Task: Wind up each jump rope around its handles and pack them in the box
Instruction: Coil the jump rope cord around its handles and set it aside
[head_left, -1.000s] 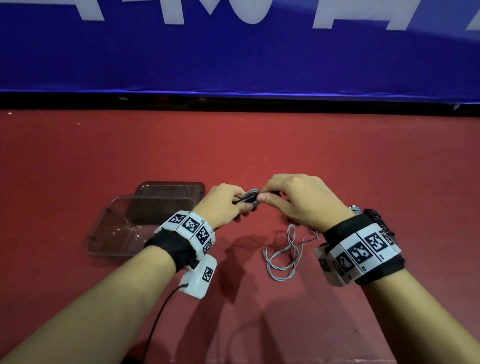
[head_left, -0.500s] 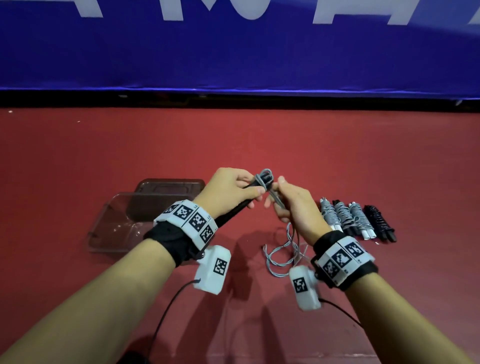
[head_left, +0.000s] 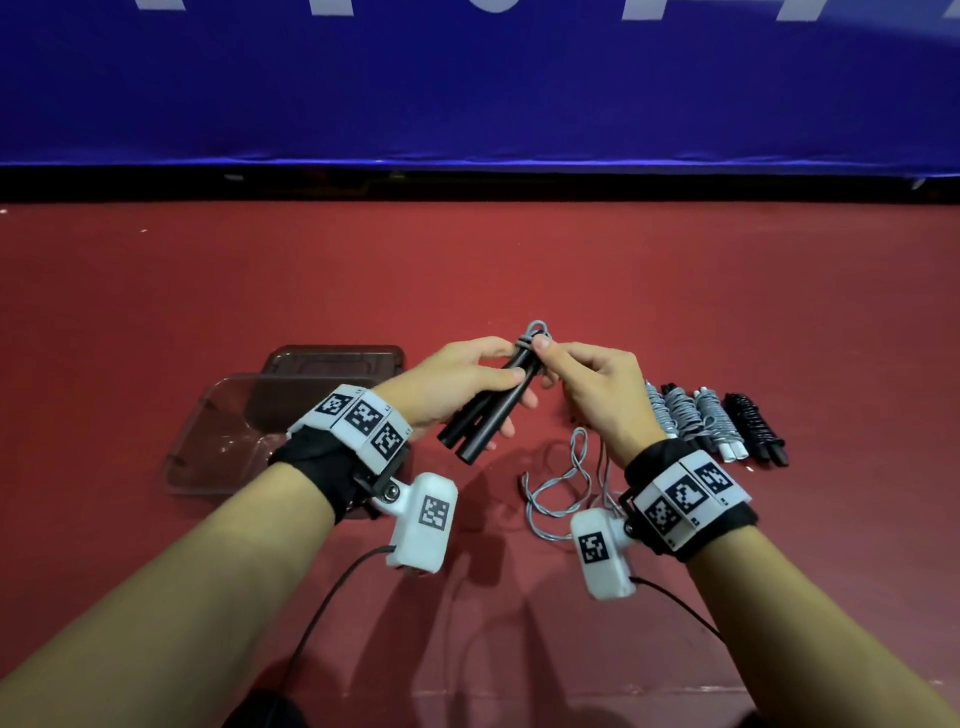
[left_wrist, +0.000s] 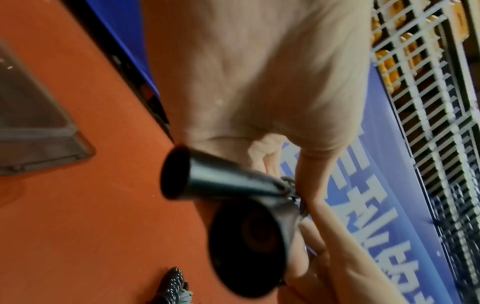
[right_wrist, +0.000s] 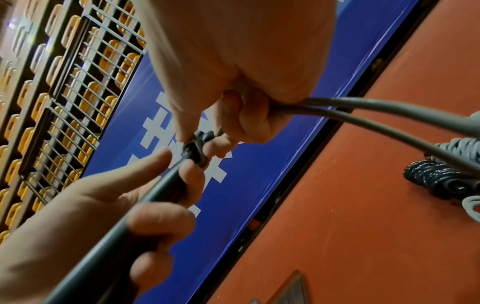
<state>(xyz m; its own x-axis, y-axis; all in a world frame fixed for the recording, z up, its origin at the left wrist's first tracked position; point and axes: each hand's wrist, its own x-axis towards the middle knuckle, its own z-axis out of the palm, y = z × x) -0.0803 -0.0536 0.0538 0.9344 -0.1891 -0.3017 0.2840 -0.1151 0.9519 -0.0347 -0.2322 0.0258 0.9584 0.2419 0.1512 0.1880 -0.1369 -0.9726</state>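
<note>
Red floor below, blue banner (head_left: 467, 93) with white lettering across the far edge. Left hand (head_left: 447, 384) curled round two black handles (head_left: 488, 415) held side by side, butt ends tilted down toward the wrist, far ends raised. Right hand (head_left: 592, 384) close against the left, thumb and fingertips pinching grey rope (head_left: 558, 488) at the handles' far ends, where a small loop stands up above the first turns. From the right wrist view, two grey strands leaving the palm and trailing off; from the head view, the slack lying in loose twisted bends on the floor just under the right wrist. Just right of the right hand, a row of wound jump ropes (head_left: 711, 421) lying parallel on the floor: grey-wrapped bundles nearer the hand, a black one (head_left: 756, 428) at the outer end. Left of the left hand, partly hidden by the wrist, a clear plastic box (head_left: 218, 431) resting on the floor, with a second clear tray or lid (head_left: 332, 358) touching its far side. Both wrists strapped with black bands carrying white marker blocks and small white camera housings, thin cables running back toward the body.
</note>
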